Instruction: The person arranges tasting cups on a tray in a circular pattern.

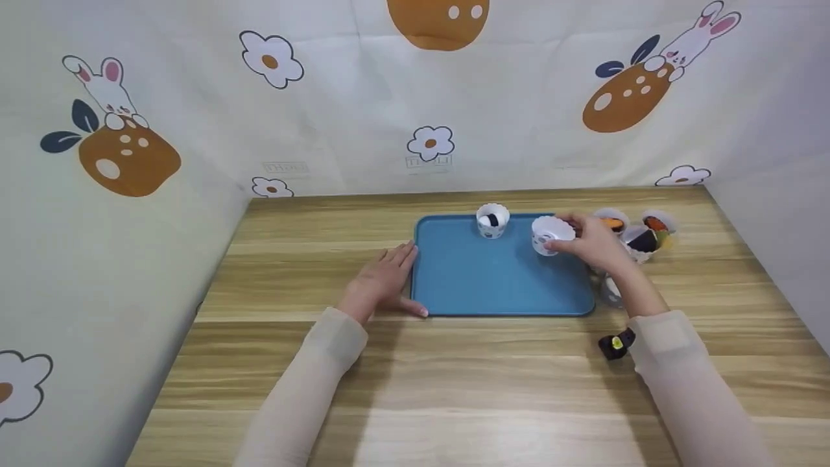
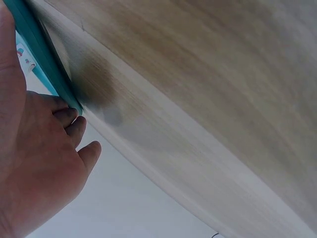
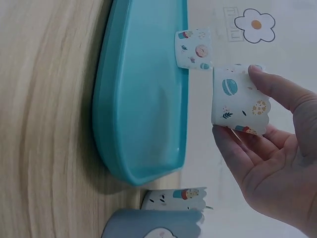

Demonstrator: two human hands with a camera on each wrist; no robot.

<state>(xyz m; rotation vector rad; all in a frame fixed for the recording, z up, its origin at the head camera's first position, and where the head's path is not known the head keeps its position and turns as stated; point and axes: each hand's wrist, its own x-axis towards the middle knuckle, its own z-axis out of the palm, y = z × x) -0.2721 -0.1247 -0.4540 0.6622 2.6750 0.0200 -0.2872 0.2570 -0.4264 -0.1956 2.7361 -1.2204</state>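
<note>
A blue rectangular tray lies on the wooden table. My left hand rests against its left side, fingers extended along the rim and thumb at the near left corner. With fingers and thumb, my right hand holds a white paper baking cup by its side, raised over the tray's right part. Printed sweets and a scalloped rim mark this cup. Another such cup stands at the tray's back edge with a white toy sushi piece, banded in black, inside it.
Right of the tray, partly behind my right hand, several filled cups stand close together, holding orange, red and black food-like pieces. A grey-blue cup is among them. Black roll pieces lie beside my right sleeve. A patterned curtain hangs behind the table.
</note>
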